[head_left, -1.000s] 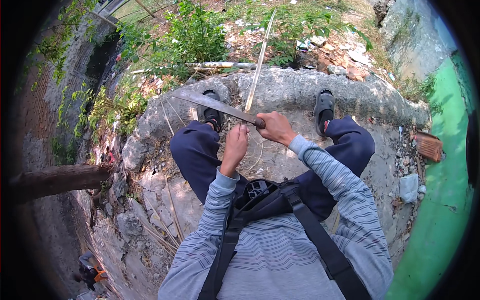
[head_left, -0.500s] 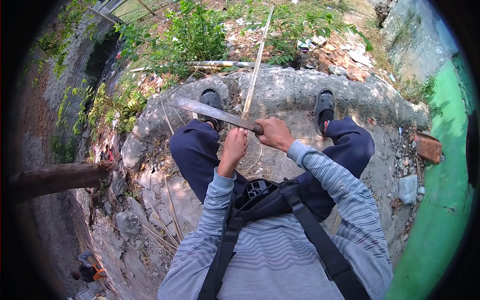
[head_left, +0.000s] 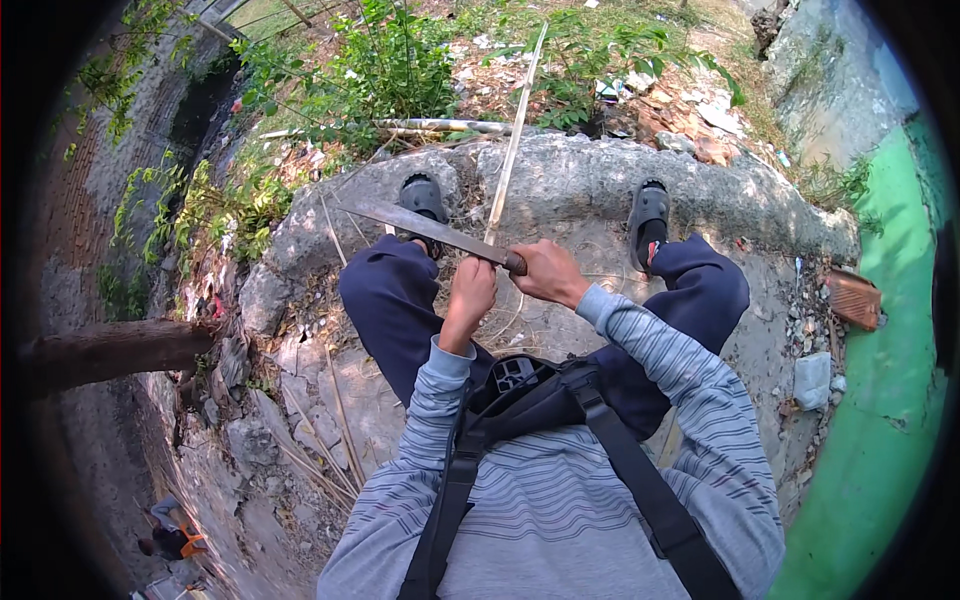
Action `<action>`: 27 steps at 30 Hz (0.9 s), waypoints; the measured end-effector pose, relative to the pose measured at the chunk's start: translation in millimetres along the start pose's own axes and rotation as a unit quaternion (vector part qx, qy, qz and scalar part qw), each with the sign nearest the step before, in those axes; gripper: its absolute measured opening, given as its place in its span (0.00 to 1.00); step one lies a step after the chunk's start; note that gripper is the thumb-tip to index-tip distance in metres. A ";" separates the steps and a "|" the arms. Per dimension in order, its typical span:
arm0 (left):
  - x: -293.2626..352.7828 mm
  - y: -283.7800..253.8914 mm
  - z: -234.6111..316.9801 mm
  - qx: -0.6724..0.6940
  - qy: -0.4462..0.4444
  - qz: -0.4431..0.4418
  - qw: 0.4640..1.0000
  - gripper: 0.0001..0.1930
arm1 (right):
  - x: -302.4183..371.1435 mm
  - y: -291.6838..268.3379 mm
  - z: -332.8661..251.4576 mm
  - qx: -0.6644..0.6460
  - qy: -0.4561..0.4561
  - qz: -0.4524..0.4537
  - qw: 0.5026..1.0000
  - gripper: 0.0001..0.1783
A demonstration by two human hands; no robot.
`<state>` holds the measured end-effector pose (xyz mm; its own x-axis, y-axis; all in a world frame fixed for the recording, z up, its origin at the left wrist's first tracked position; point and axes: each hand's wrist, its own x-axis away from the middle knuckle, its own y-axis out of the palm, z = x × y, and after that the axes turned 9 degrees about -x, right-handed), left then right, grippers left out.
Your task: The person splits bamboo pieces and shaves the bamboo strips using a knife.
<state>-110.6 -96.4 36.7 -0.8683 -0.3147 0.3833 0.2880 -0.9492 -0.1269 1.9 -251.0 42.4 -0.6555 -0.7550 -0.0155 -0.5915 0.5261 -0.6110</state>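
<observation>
A machete (head_left: 425, 228) with a broad grey blade and a brown handle lies slantwise across the front of my body, its tip pointing to the far left. My right hand (head_left: 550, 273) is wrapped round its handle. Under the blade passes a long pale bamboo strip (head_left: 515, 140), which stretches away over the stone edge. My left hand (head_left: 471, 295) is closed on the strip's near end, just below the blade. The strip meets the machete close to the handle; the exact contact is hidden by the blade and my fingers.
My feet in dark clogs (head_left: 649, 207) rest against a rough stone ledge (head_left: 590, 180). Thin bamboo strips (head_left: 345, 425) lie at left. A brick-coloured block (head_left: 855, 297) sits by a green wall (head_left: 880, 400). A tree trunk (head_left: 120, 355) and another person (head_left: 172, 540) are at far left.
The bamboo strip has slid slightly toward me under the blade. My left hand has turned a little, while my right hand and the machete have hardly shifted.
</observation>
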 end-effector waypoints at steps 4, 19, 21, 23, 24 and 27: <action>6.4 0.7 2.5 -0.066 0.049 0.038 0.996 0.13 | -6.7 -10.8 1.0 0.015 -0.012 0.023 1.000 0.10; 11.0 -5.1 7.4 -0.012 0.055 0.008 0.998 0.13 | 3.0 -9.5 -7.5 0.012 -0.010 0.010 1.000 0.12; 5.1 -7.4 7.6 -0.056 0.063 0.036 0.996 0.15 | -4.9 -11.7 -4.3 0.005 -0.001 0.014 1.000 0.12; -0.5 -10.0 6.5 -0.097 0.075 0.066 0.990 0.17 | -1.2 -4.4 -6.8 0.007 0.004 0.017 1.000 0.11; 0.0 -9.9 3.2 -0.082 0.065 0.049 0.993 0.15 | 0.1 -3.8 -5.7 0.007 0.005 0.017 1.000 0.11; 5.3 -8.5 -4.1 -0.104 0.062 0.055 0.991 0.15 | -0.5 -10.0 0.8 0.028 -0.020 -0.005 0.999 0.11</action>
<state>-119.3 -90.1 36.0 -0.8831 -0.4015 0.2426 0.3055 -0.8847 -0.3522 8.5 -256.2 47.9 -0.6303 -0.7753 -0.0399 -0.5693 0.4965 -0.6552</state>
